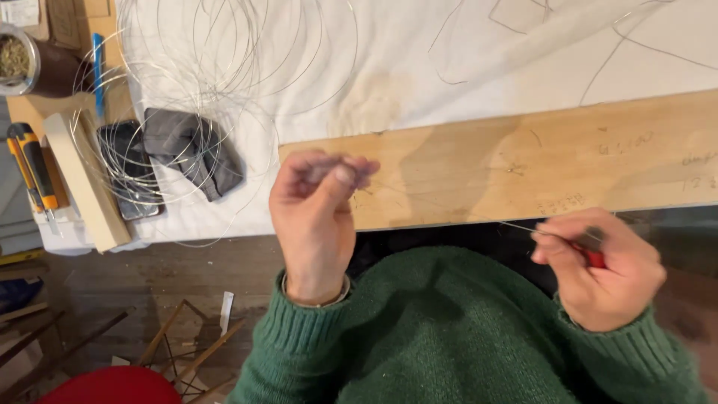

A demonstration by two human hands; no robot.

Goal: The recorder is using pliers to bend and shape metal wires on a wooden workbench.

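Observation:
My left hand is raised in front of me, fingertips pinched on one end of a thin silver wire. The wire runs taut to the right over a wooden plank. There my right hand grips a red-handled tool closed on the wire's other end. Both arms wear green knit sleeves. The tool's jaws are mostly hidden by my fingers.
A loose coil of silver wire lies on the white cloth, over a grey rag and a dark phone. A wooden block, an orange-handled screwdriver and a jar sit left. A red stool stands below.

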